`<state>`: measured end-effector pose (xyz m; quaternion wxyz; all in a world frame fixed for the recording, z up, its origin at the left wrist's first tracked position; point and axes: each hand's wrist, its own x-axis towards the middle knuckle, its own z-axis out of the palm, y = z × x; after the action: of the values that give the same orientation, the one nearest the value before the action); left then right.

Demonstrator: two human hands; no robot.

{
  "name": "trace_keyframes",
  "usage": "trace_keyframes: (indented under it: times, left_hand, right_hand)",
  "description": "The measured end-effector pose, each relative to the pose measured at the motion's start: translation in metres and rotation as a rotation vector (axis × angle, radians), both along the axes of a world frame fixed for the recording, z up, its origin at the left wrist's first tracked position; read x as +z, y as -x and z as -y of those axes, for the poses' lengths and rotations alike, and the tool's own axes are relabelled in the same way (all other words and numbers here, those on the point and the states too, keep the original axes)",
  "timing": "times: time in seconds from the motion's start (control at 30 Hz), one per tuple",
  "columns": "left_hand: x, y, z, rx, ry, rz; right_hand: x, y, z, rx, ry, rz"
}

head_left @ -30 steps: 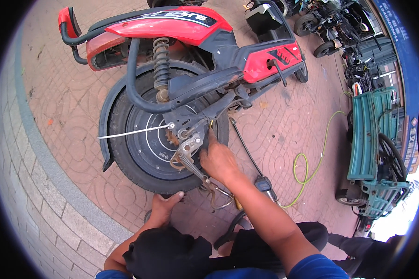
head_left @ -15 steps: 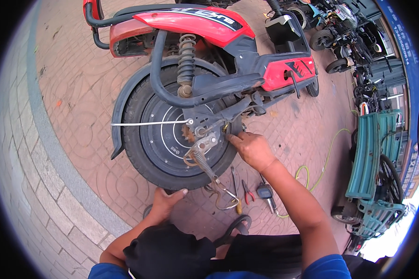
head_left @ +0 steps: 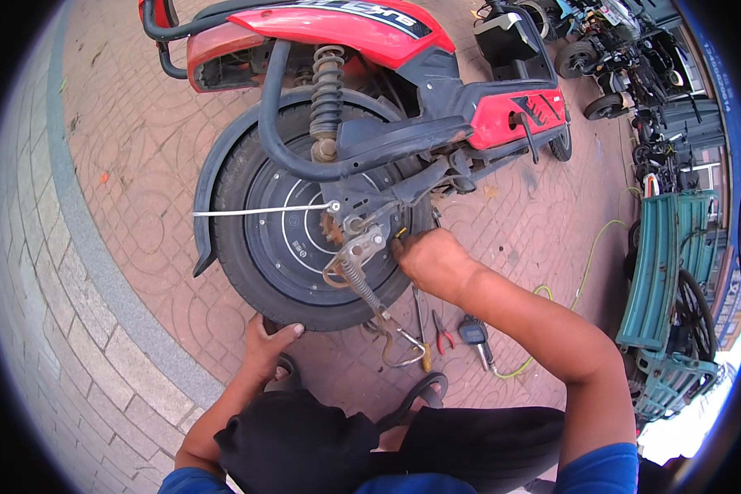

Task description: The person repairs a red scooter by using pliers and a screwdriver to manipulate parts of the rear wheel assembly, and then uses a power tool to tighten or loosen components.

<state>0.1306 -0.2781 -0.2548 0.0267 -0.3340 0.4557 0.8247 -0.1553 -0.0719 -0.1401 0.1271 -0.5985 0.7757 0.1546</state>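
The red scooter (head_left: 337, 33) stands side-on before me, its rear wheel hub (head_left: 292, 247) facing me. My left hand (head_left: 268, 346) holds the bottom of the rear tyre (head_left: 321, 319), its thumb along the near edge and the other fingers partly hidden beneath. On the wheel's right side, my right hand (head_left: 432, 259) is closed, fingertips pinched inside the rim. A tiny yellow-and-dark piece (head_left: 401, 234) shows at those fingertips; its kind is too small to tell. Left of that hand hangs the kickstand with its spring (head_left: 359, 280).
On the brick paving lie red-handled pliers (head_left: 445, 336), a screwdriver with a yellow handle (head_left: 426, 358) and a tyre inflator gauge (head_left: 473, 333) on a yellow-green hose (head_left: 543, 292). A green cargo tricycle (head_left: 663, 272) stands at the right, with parked two-wheelers (head_left: 609, 74) behind it.
My left hand has shifted left along the bottom of the tyre. My right hand stays by the rim with its wrist turned, and the right elbow has swung outward to the right.
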Motion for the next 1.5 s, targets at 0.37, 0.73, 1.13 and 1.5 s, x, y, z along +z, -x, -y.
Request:
trace_keyframes:
  times: [0.37,0.73,1.13,1.5]
  left_hand:
    - [0.005,0.001,0.018,0.044,0.048,-0.080]
    - [0.017,0.001,0.000,-0.029,-0.034,0.077]
    - [-0.004,0.016,-0.056,-0.134,-0.279,-0.038]
    - [-0.008,0.017,-0.063,-0.039,-0.301,-0.018]
  right_hand:
    - [-0.062,-0.050,-0.122,-1.075,0.281,0.264]
    - [-0.190,-0.156,-0.225,-1.228,-0.299,0.023]
    - [-0.091,-0.064,-0.168,-1.343,0.384,0.406]
    - [-0.004,-0.047,-0.001,-1.502,0.497,1.205]
